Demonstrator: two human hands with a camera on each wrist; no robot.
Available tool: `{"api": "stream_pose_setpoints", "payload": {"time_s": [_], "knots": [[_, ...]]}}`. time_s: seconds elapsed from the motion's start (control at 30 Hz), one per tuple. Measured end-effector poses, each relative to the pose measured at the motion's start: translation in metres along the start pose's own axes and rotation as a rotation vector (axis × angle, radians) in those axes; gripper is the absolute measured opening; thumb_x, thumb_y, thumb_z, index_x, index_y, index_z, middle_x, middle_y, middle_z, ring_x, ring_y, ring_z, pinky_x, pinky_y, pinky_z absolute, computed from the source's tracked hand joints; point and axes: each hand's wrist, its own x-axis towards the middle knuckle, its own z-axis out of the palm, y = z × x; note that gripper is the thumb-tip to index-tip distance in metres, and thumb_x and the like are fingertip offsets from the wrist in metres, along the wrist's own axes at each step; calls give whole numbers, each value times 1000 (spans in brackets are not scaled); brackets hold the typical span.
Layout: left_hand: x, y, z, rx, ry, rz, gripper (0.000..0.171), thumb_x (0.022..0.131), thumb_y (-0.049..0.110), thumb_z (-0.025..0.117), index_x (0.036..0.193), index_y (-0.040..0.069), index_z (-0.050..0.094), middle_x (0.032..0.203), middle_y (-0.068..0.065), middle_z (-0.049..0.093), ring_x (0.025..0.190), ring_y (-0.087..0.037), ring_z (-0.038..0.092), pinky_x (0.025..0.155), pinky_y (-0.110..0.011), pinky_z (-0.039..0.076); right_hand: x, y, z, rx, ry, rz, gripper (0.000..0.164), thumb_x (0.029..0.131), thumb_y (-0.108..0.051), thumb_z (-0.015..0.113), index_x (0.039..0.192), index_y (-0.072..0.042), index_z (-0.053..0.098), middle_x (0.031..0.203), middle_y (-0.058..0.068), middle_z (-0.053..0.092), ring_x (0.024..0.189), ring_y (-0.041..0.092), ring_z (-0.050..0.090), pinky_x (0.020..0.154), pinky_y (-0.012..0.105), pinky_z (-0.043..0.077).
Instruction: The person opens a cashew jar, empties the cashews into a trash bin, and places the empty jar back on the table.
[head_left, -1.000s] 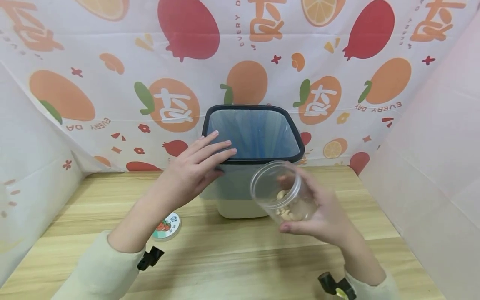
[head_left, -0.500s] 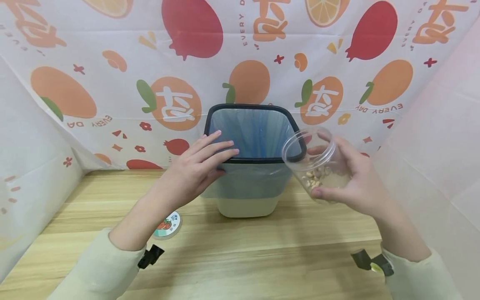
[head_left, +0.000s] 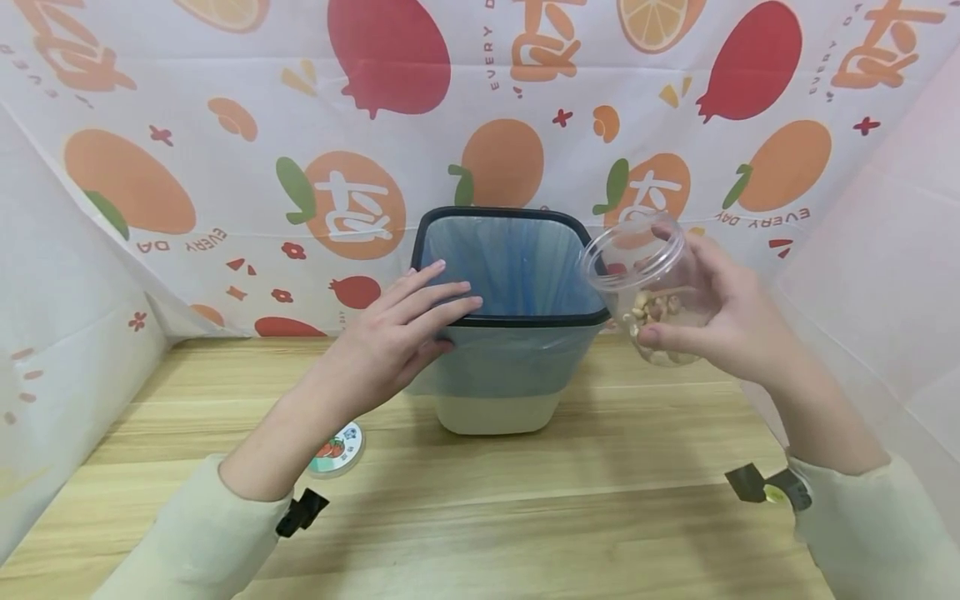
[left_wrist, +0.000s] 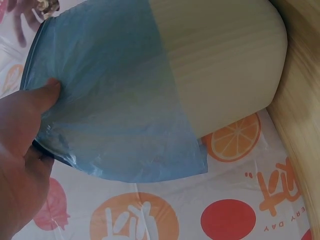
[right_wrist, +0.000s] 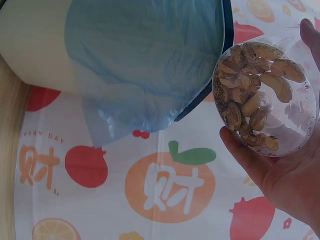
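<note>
My left hand [head_left: 386, 342] grips the near-left rim of a trash bin [head_left: 498, 412], fingers over the inside and thumb on the outer side. A translucent blue bag [left_wrist: 115, 90] lines the bin and is folded down over its dark rim. My right hand [head_left: 738, 321] holds a clear plastic jar [head_left: 678, 354] by its side, tilted with the open mouth facing left toward the bin. The jar's mouth overlaps the bin's right rim in the head view. Pale nuts [right_wrist: 250, 95], some curved like cashews, lie with brownish bits inside the jar.
A round lid [head_left: 335, 452] with a printed label lies on the wooden table [head_left: 465, 517], partly behind the left forearm. Fruit-printed cloth [head_left: 247, 192] hangs behind the bin, and pale cloth walls stand at both sides.
My right hand has carried the jar from in front of the bin up and right, to beside its right rim. My left hand has stayed at the rim.
</note>
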Motion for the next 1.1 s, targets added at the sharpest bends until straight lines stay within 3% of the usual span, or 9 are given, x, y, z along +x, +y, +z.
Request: {"api": "stream_pose_setpoints", "payload": {"time_s": [0.1, 0.33, 0.5, 0.73, 1.0, 1.1], "knots": [[0, 0, 0, 3, -3, 1, 67, 80, 4, 82, 141, 15, 56, 143, -7, 57, 144, -33, 38, 117, -54, 32, 6, 1, -4, -36, -6, 24, 92, 74, -3, 87, 151, -30, 42, 129, 1, 64, 110, 18, 66, 82, 21, 58], [1, 1, 2, 6, -6, 3, 67, 81, 4, 82, 142, 15, 56, 145, -7, 55, 145, -33, 38, 117, -54, 32, 18, 5, -13, -110, -29, 58, 91, 75, -12, 88, 150, -33, 41, 134, 2, 62, 110, 13, 66, 86, 14, 54], [1, 2, 3, 8, -16, -8, 68, 80, 4, 82, 142, 15, 55, 146, -9, 54, 145, -33, 36, 117, -55, 32, 26, 5, -18, -178, -44, 74, 90, 75, -19, 89, 150, -34, 41, 128, 1, 64, 109, 14, 64, 86, 10, 51], [1, 2, 2, 17, -15, -6, 69, 80, 4, 82, 142, 14, 55, 149, -9, 51, 145, -32, 37, 116, -56, 33, 43, 6, -22, -287, -93, 35, 91, 73, -28, 91, 149, -35, 41, 121, 0, 67, 106, 17, 66, 85, 8, 49], [1, 2, 1, 17, -5, -1, 69, 79, 1, 82, 142, 12, 55, 149, -9, 51, 144, -32, 39, 116, -56, 33, 58, 3, -23, -371, -165, 36, 99, 73, -41, 89, 154, -41, 32, 125, -3, 66, 108, 19, 69, 84, 11, 52], [1, 2, 1, 15, -3, -4, 70, 79, 1, 82, 143, 12, 55, 148, -10, 51, 144, -32, 39, 116, -55, 33, 62, 1, -22, -404, -170, 37, 99, 73, -45, 88, 154, -39, 32, 128, -2, 65, 113, 20, 67, 86, 24, 56]]}}
